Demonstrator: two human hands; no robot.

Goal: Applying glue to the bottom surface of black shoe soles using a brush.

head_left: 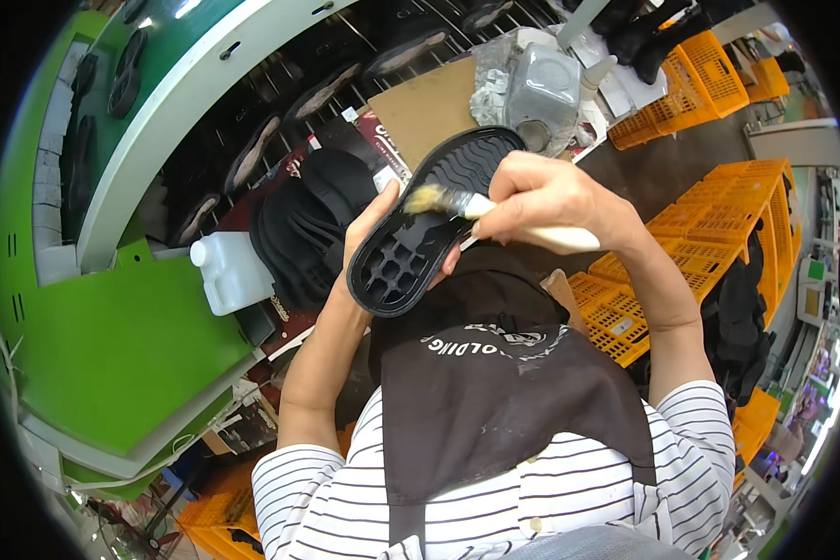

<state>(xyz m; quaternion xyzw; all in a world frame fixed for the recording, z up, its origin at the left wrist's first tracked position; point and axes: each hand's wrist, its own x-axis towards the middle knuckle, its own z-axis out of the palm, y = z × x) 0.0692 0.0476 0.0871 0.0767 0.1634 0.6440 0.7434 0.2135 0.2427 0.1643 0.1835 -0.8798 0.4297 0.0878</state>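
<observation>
A black shoe sole point(383, 266) with a ribbed forepart and a honeycomb heel lies tilted in my left hand point(366, 229). My left thumb presses its near-left edge, and fingertips show past its right side. My right hand point(551, 201) grips the pale handle of a paintbrush point(471, 205). The brush's yellowish bristles touch the inner face of the sole around its middle. Left of my left hand, several more black soles point(299, 224) stand stacked together.
A whitish plastic jug point(229, 271) stands beside the stacked soles. A clear plastic container point(543, 89) and a brown cardboard sheet point(429, 103) lie beyond. Orange crates point(681, 233) line the right. At left are a green machine point(121, 345) and a rack holding shoe parts point(252, 154).
</observation>
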